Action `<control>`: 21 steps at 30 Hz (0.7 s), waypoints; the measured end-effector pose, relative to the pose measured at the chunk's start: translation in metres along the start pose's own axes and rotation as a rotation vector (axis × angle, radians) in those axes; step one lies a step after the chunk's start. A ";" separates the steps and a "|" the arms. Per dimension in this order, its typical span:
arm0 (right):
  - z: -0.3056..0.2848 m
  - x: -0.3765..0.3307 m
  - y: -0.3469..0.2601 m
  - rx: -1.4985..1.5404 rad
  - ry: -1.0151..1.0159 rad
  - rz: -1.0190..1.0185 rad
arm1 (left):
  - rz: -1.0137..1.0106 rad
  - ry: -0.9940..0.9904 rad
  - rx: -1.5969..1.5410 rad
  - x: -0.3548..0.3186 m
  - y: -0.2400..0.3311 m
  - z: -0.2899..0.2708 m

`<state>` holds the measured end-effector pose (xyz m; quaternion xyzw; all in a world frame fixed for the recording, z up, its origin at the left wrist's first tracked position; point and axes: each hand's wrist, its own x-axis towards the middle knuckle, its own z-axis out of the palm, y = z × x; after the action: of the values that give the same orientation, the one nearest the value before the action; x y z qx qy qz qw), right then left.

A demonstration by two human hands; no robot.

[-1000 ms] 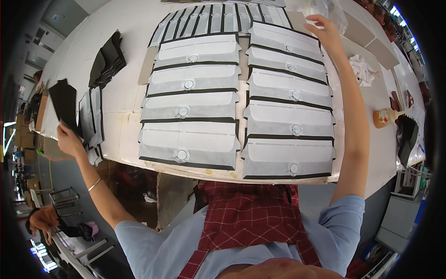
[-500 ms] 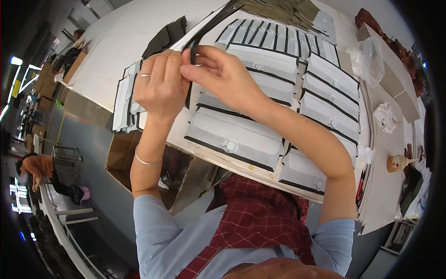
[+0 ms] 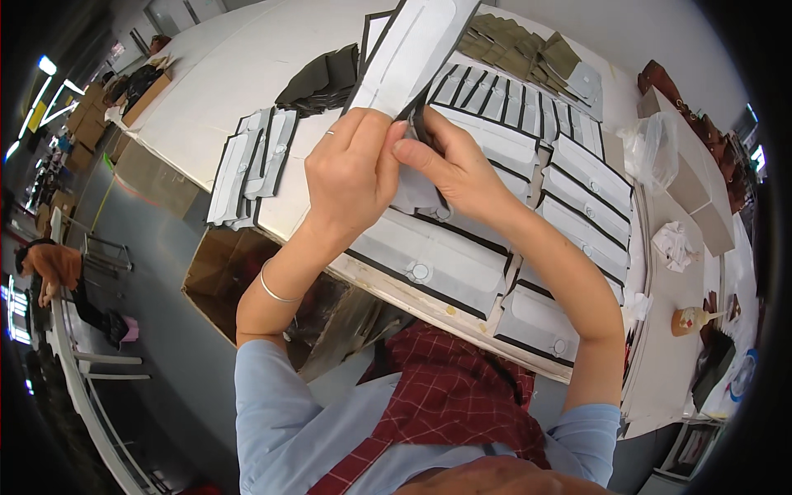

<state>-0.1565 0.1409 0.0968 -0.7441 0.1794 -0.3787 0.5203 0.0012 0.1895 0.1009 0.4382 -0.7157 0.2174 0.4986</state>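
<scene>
Over the table, a long light-grey panel with black edging (image 3: 417, 51) is raised and tilted, its pale face showing. My left hand (image 3: 351, 165), with a ring on one finger, is closed on its lower end. Beside it, my right hand (image 3: 464, 169) pinches the panel's dark edge between thumb and fingers; the thumbs almost meet. What exactly lies between the fingertips is partly hidden. Beneath my hands, similar grey panels (image 3: 450, 252) with black borders and a round fastener lie in overlapping rows. Another small pile of panels (image 3: 239, 169) rests to the left.
Dark fabric pieces (image 3: 320, 82) lie behind my left hand, and olive pieces (image 3: 516, 49) at the far side. On the right are a clear plastic bag (image 3: 652, 157), a crumpled white cloth (image 3: 676, 246) and a small bottle (image 3: 689, 320). An open cardboard box (image 3: 216, 276) stands below the table edge.
Both hands have shifted right and slightly down. The panel, earlier seen nearly edge-on as a dark strip, now shows its broad pale face. The head view has shifted a little.
</scene>
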 end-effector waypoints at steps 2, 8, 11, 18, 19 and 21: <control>0.001 -0.001 0.025 -0.018 0.134 -0.127 | -0.067 0.012 -0.118 0.003 0.001 0.001; -0.021 -0.012 -0.005 -0.241 0.002 0.029 | -0.326 0.011 -0.175 0.002 -0.005 -0.020; -0.049 -0.029 -0.006 -0.173 0.131 0.037 | -0.502 0.232 -0.211 0.002 -0.042 -0.046; -0.106 -0.041 -0.026 -0.403 0.090 0.040 | -0.706 -0.105 0.130 -0.044 -0.154 -0.091; -0.108 -0.040 -0.027 -0.450 0.094 -0.005 | -0.726 -0.250 0.246 -0.049 -0.161 -0.089; -0.114 -0.036 -0.033 -0.542 0.099 -0.094 | -0.633 -0.437 0.632 -0.065 -0.171 -0.082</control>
<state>-0.2697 0.1055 0.1330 -0.8442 0.2649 -0.3765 0.2747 0.1959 0.1887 0.0543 0.7991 -0.5342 0.1648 0.2211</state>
